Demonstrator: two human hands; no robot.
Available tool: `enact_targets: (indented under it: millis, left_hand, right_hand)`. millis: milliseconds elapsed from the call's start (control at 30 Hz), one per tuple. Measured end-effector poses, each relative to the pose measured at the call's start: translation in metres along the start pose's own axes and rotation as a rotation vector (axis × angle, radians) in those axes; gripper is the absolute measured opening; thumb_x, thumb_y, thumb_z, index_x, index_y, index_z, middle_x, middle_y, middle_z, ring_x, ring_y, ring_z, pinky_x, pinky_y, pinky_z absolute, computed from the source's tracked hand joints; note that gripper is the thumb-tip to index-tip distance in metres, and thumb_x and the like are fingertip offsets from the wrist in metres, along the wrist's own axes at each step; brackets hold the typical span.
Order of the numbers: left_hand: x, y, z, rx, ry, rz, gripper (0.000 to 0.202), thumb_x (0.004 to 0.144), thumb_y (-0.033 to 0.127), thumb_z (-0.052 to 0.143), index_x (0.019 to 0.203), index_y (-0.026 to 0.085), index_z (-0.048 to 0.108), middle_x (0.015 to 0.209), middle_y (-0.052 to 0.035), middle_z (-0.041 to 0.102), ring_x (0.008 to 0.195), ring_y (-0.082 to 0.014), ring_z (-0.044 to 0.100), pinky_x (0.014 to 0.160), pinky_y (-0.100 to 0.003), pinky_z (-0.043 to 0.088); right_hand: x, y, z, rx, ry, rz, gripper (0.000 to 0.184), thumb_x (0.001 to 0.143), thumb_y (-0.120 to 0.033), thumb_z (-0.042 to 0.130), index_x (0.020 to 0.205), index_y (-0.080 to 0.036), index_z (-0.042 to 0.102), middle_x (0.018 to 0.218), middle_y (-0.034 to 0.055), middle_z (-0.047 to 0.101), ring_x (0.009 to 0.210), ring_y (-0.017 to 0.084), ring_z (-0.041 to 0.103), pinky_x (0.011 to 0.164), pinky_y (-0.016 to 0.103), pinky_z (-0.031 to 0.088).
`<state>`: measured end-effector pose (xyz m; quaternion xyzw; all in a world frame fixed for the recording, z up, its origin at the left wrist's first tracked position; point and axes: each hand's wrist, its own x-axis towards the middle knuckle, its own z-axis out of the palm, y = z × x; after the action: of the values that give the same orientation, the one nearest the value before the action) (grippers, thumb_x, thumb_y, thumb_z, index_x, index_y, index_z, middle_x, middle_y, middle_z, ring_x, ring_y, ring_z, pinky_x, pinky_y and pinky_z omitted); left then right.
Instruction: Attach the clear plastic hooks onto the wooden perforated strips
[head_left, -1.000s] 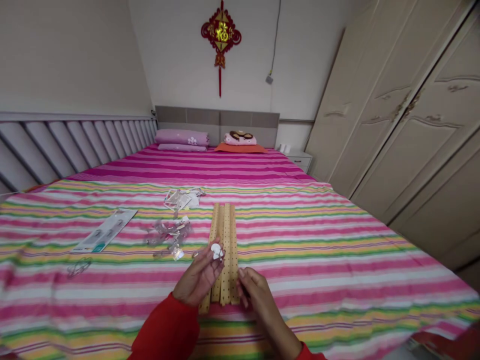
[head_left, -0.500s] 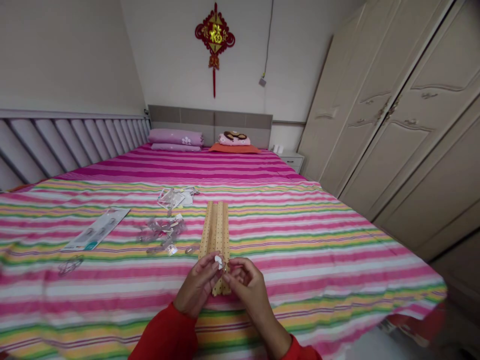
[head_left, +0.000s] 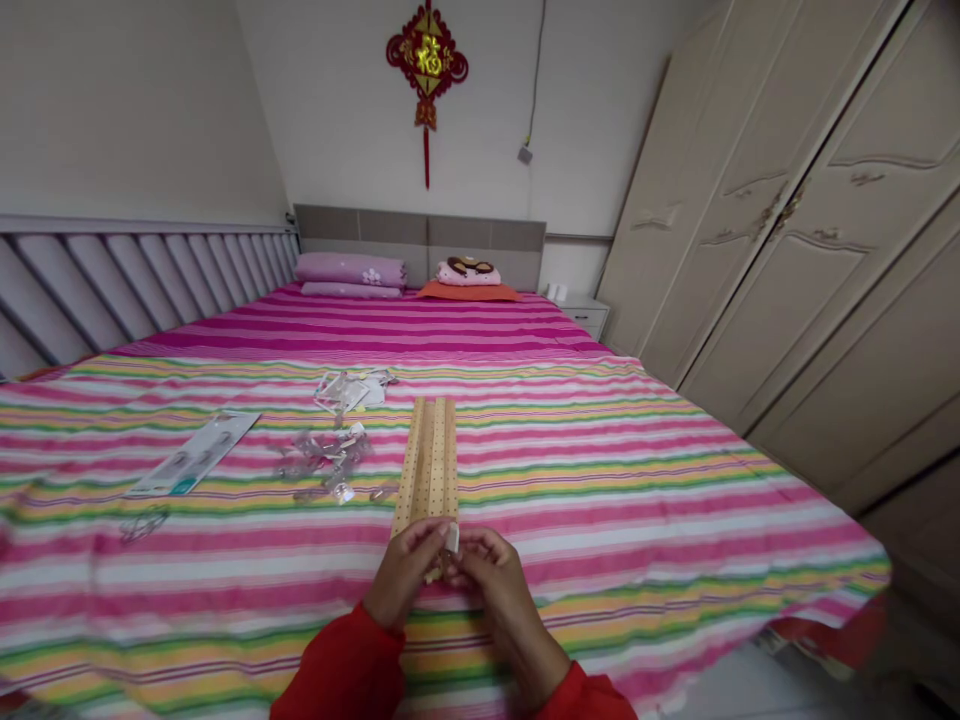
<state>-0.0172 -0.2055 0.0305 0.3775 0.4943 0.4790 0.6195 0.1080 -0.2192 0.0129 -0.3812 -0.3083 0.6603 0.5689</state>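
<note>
Both my hands meet over the near end of the wooden perforated strips [head_left: 430, 462], which lie side by side on the striped bedspread [head_left: 637, 500]. My left hand [head_left: 405, 580] and my right hand [head_left: 491, 585] are closed in a pinch on a small white piece [head_left: 452, 538] held between their fingertips. Red sleeves cover both forearms. To the left of the strips lies a scatter of clear plastic hooks [head_left: 326, 462].
A clear packet [head_left: 346, 388] and a printed card [head_left: 196, 455] lie further left on the bed, and another clear piece [head_left: 142, 522] near the left edge. Pillows [head_left: 352, 272] sit at the headboard. A cream wardrobe [head_left: 810, 230] stands on the right.
My right hand has come up to join the left on the small white piece. Both hands have drawn back toward the near end of the strips. The view has shifted slightly to the right.
</note>
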Motion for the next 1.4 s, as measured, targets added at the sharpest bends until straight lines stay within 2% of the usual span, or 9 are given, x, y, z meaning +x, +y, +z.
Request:
enact_targets:
  millis: [167, 233, 367, 500, 733, 933, 1200, 1300, 1400]
  left_hand:
    - [0.003, -0.007, -0.002, -0.001, -0.02, 0.083, 0.057, 0.048, 0.036, 0.083, 0.098, 0.015, 0.067, 0.091, -0.008, 0.068, 0.082, -0.0195, 0.064, 0.07, -0.029, 0.05]
    - [0.004, -0.01, -0.004, -0.014, -0.041, 0.083, 0.059, 0.045, 0.032, 0.085, 0.098, 0.015, 0.065, 0.096, -0.0099, 0.067, 0.087, -0.022, 0.064, 0.074, -0.032, 0.051]
    - [0.004, -0.01, -0.008, -0.001, -0.025, 0.076, 0.056, 0.048, 0.034, 0.084, 0.097, 0.015, 0.065, 0.094, -0.0105, 0.068, 0.086, -0.0219, 0.065, 0.075, -0.032, 0.051]
    - [0.005, -0.007, -0.014, 0.039, -0.05, 0.061, 0.057, 0.054, 0.043, 0.08, 0.1, 0.014, 0.063, 0.089, -0.0101, 0.069, 0.077, -0.0198, 0.065, 0.066, -0.029, 0.049]
    - [0.01, -0.01, -0.015, 0.133, -0.008, 0.058, 0.061, 0.054, 0.05, 0.076, 0.097, 0.01, 0.061, 0.06, -0.0005, 0.062, 0.052, -0.0123, 0.056, 0.05, -0.024, 0.04]
    - [0.008, -0.007, -0.002, 0.132, -0.029, 0.048, 0.058, 0.05, 0.051, 0.077, 0.089, 0.013, 0.06, 0.052, 0.0037, 0.057, 0.044, -0.0097, 0.049, 0.045, -0.023, 0.036]
    - [0.009, -0.008, -0.003, 0.144, -0.003, 0.017, 0.05, 0.052, 0.049, 0.075, 0.086, 0.015, 0.063, 0.063, -0.0016, 0.065, 0.058, -0.0155, 0.061, 0.056, -0.028, 0.047]
    - [0.01, -0.015, -0.008, 0.194, -0.01, 0.099, 0.042, 0.056, 0.047, 0.072, 0.084, 0.016, 0.065, 0.069, -0.0038, 0.067, 0.066, -0.0182, 0.063, 0.064, -0.031, 0.05]
    - [0.011, -0.022, -0.014, 0.309, 0.048, 0.218, 0.032, 0.06, 0.04, 0.07, 0.082, 0.017, 0.067, 0.078, -0.0064, 0.07, 0.075, -0.0208, 0.064, 0.072, -0.034, 0.05]
  right_hand:
    - [0.002, 0.001, -0.002, -0.01, 0.032, 0.007, 0.036, 0.053, -0.033, 0.083, 0.077, -0.014, 0.064, 0.058, -0.0003, 0.066, 0.045, 0.011, 0.059, 0.046, 0.02, 0.047]
    - [0.004, 0.002, -0.001, -0.026, 0.035, -0.02, 0.04, 0.049, -0.034, 0.084, 0.076, -0.014, 0.062, 0.056, -0.0028, 0.063, 0.042, 0.01, 0.057, 0.043, 0.02, 0.046]
    - [0.008, 0.002, -0.001, -0.062, 0.015, -0.041, 0.047, 0.049, -0.035, 0.085, 0.085, -0.017, 0.062, 0.053, -0.0065, 0.06, 0.039, 0.011, 0.057, 0.04, 0.02, 0.045]
    - [0.007, 0.005, -0.005, -0.104, -0.04, -0.003, 0.048, 0.052, -0.037, 0.084, 0.09, -0.016, 0.064, 0.051, -0.0062, 0.06, 0.039, 0.012, 0.058, 0.039, 0.02, 0.044]
    - [0.004, 0.014, -0.008, -0.148, -0.052, 0.057, 0.045, 0.055, -0.047, 0.081, 0.081, -0.013, 0.065, 0.052, -0.0001, 0.065, 0.039, 0.011, 0.058, 0.039, 0.018, 0.043]
    - [0.001, 0.008, -0.004, -0.12, 0.034, 0.007, 0.042, 0.054, -0.05, 0.08, 0.067, -0.014, 0.065, 0.051, 0.001, 0.065, 0.043, 0.012, 0.059, 0.045, 0.022, 0.047]
    - [0.0, 0.016, -0.009, 0.081, 0.149, 0.088, 0.035, 0.052, -0.035, 0.084, 0.069, -0.013, 0.063, 0.061, 0.0042, 0.07, 0.05, 0.012, 0.064, 0.049, 0.02, 0.05]
    - [-0.001, 0.021, -0.012, 0.13, 0.211, 0.121, 0.034, 0.05, -0.029, 0.085, 0.07, -0.013, 0.062, 0.059, 0.0034, 0.069, 0.049, 0.012, 0.063, 0.049, 0.02, 0.051]
    - [-0.001, 0.026, -0.013, 0.134, 0.296, 0.129, 0.035, 0.047, -0.025, 0.085, 0.07, -0.014, 0.062, 0.056, 0.0016, 0.068, 0.045, 0.011, 0.061, 0.044, 0.018, 0.049]
